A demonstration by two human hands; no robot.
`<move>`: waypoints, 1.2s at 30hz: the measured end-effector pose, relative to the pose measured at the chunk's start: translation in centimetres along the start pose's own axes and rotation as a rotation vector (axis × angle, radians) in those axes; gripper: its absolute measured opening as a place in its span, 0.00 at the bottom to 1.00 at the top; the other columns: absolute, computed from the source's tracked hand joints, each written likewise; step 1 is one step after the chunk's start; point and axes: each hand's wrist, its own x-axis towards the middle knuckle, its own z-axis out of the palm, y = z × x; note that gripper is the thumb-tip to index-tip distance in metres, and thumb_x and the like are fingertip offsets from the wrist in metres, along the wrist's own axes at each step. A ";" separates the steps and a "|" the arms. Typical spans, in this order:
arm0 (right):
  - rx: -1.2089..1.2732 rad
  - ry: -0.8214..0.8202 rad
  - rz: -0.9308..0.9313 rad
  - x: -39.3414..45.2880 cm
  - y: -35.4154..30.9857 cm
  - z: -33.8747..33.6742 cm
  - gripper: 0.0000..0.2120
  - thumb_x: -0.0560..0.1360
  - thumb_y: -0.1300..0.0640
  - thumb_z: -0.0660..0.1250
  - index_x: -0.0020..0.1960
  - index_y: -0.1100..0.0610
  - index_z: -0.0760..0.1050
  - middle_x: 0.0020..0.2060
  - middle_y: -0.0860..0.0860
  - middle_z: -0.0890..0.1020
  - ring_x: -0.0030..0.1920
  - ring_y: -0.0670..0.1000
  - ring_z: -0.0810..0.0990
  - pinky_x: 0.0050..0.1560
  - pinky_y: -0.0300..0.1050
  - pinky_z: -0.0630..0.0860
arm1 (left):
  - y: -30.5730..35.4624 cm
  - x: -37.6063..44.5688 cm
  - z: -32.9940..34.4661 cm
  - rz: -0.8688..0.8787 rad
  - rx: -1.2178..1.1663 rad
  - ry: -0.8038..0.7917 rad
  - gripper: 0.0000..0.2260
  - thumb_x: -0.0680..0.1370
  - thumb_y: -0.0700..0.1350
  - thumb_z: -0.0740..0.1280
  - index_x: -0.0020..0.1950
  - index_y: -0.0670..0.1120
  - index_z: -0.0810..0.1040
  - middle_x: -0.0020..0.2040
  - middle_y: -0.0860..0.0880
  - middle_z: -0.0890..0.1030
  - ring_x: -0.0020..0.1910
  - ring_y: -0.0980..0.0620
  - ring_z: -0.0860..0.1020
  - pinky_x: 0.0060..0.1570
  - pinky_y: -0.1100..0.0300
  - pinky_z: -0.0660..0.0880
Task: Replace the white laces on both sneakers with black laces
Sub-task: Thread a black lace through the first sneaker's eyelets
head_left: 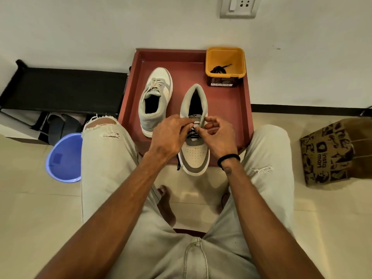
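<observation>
Two grey-and-white sneakers lie on a red tray (244, 109). The near sneaker (194, 156) points its toe at me and carries a black lace (192, 131) crossed through its lower eyelets; one lace end hangs off its left side by the sole. My left hand (170, 135) and my right hand (216, 133) meet over its tongue, each pinching the black lace. The far sneaker (156, 97) on the left still has white laces (154, 85). A second black lace (219, 69) lies coiled inside a yellow tub (225, 57) at the tray's back right corner.
A blue plastic bucket (64, 158) stands on the floor at the left by my knee. A printed brown paper bag (330, 154) sits at the right. A black rack (64, 87) with footwear under it runs along the wall at the left.
</observation>
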 end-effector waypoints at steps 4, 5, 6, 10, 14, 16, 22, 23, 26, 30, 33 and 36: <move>-0.007 0.037 0.027 -0.1 -0.2 0.5 0.19 0.72 0.46 0.79 0.57 0.55 0.81 0.45 0.47 0.84 0.43 0.43 0.83 0.45 0.36 0.81 | 1.2 0.6 0.2 -0.056 0.107 0.028 0.12 0.84 0.53 0.64 0.63 0.53 0.83 0.49 0.49 0.83 0.46 0.46 0.82 0.36 0.56 0.71; -0.013 0.042 0.031 -0.2 -0.2 0.5 0.18 0.72 0.46 0.79 0.56 0.55 0.81 0.44 0.47 0.84 0.42 0.42 0.82 0.44 0.34 0.80 | 1.4 0.7 0.3 -0.069 0.106 0.027 0.12 0.84 0.53 0.65 0.63 0.53 0.83 0.50 0.49 0.84 0.46 0.46 0.82 0.37 0.56 0.72; -0.018 0.048 0.035 -0.2 -0.1 0.5 0.18 0.72 0.45 0.79 0.55 0.55 0.82 0.44 0.47 0.84 0.42 0.41 0.83 0.43 0.32 0.79 | 1.6 0.9 0.3 -0.083 0.091 0.025 0.12 0.83 0.53 0.65 0.62 0.53 0.84 0.51 0.49 0.85 0.46 0.46 0.83 0.38 0.55 0.75; -0.031 0.076 0.033 -0.3 -0.2 0.6 0.14 0.73 0.47 0.78 0.52 0.55 0.83 0.41 0.45 0.85 0.40 0.40 0.83 0.42 0.33 0.81 | 1.5 1.2 0.6 -0.126 0.056 0.017 0.12 0.82 0.54 0.67 0.63 0.55 0.84 0.52 0.49 0.87 0.48 0.46 0.85 0.44 0.50 0.81; -0.035 0.098 0.024 -0.5 -0.3 0.8 0.10 0.74 0.48 0.77 0.51 0.53 0.85 0.41 0.43 0.86 0.41 0.40 0.84 0.45 0.39 0.83 | 1.0 1.4 1.3 -0.121 -0.020 0.025 0.12 0.81 0.55 0.69 0.62 0.56 0.85 0.53 0.52 0.87 0.50 0.49 0.85 0.47 0.52 0.83; -0.026 0.093 0.007 -0.6 -0.3 0.7 0.09 0.75 0.49 0.76 0.51 0.53 0.86 0.41 0.42 0.86 0.42 0.40 0.85 0.47 0.41 0.84 | 0.5 1.3 1.4 -0.121 -0.091 0.017 0.11 0.81 0.55 0.69 0.62 0.55 0.85 0.53 0.53 0.87 0.50 0.50 0.85 0.48 0.50 0.83; -0.036 0.099 -0.006 -0.5 -0.4 0.5 0.08 0.75 0.54 0.76 0.53 0.56 0.87 0.40 0.43 0.85 0.41 0.36 0.83 0.47 0.33 0.81 | 0.2 1.2 1.7 -0.067 -0.111 -0.011 0.10 0.82 0.54 0.66 0.59 0.53 0.84 0.49 0.53 0.87 0.46 0.51 0.84 0.44 0.50 0.82; -0.030 0.096 -0.008 -0.5 -0.4 0.6 0.09 0.75 0.54 0.75 0.53 0.56 0.87 0.41 0.44 0.86 0.42 0.37 0.83 0.48 0.34 0.81 | 0.3 1.2 1.8 -0.073 -0.117 -0.005 0.10 0.83 0.54 0.67 0.58 0.53 0.84 0.48 0.54 0.87 0.45 0.52 0.84 0.43 0.51 0.82; -0.029 0.096 -0.016 -0.7 -0.3 0.6 0.09 0.75 0.53 0.75 0.53 0.55 0.86 0.42 0.43 0.86 0.43 0.38 0.84 0.48 0.32 0.80 | 0.3 0.8 2.5 -0.117 -0.231 0.012 0.08 0.83 0.52 0.67 0.58 0.52 0.84 0.41 0.59 0.82 0.36 0.61 0.78 0.40 0.59 0.78; -0.043 0.109 -0.033 -0.7 -0.4 0.7 0.09 0.76 0.52 0.75 0.53 0.55 0.87 0.43 0.45 0.87 0.43 0.38 0.84 0.47 0.31 0.80 | 0.8 0.5 3.4 -0.198 -0.316 0.066 0.06 0.82 0.51 0.68 0.55 0.52 0.84 0.33 0.61 0.76 0.32 0.62 0.75 0.37 0.62 0.73; -0.041 0.106 -0.033 -0.7 -0.3 0.7 0.09 0.76 0.52 0.75 0.53 0.55 0.87 0.44 0.45 0.87 0.44 0.40 0.85 0.49 0.33 0.81 | 1.2 0.5 3.9 -0.242 -0.349 0.099 0.07 0.82 0.52 0.67 0.53 0.52 0.83 0.33 0.59 0.77 0.32 0.59 0.75 0.37 0.54 0.78; -0.039 0.098 -0.034 -0.7 -0.2 0.7 0.10 0.76 0.52 0.75 0.54 0.55 0.87 0.44 0.45 0.87 0.44 0.39 0.84 0.48 0.32 0.80 | 1.3 0.3 4.4 -0.254 -0.364 0.121 0.07 0.82 0.52 0.66 0.53 0.52 0.82 0.32 0.57 0.76 0.31 0.57 0.74 0.37 0.51 0.78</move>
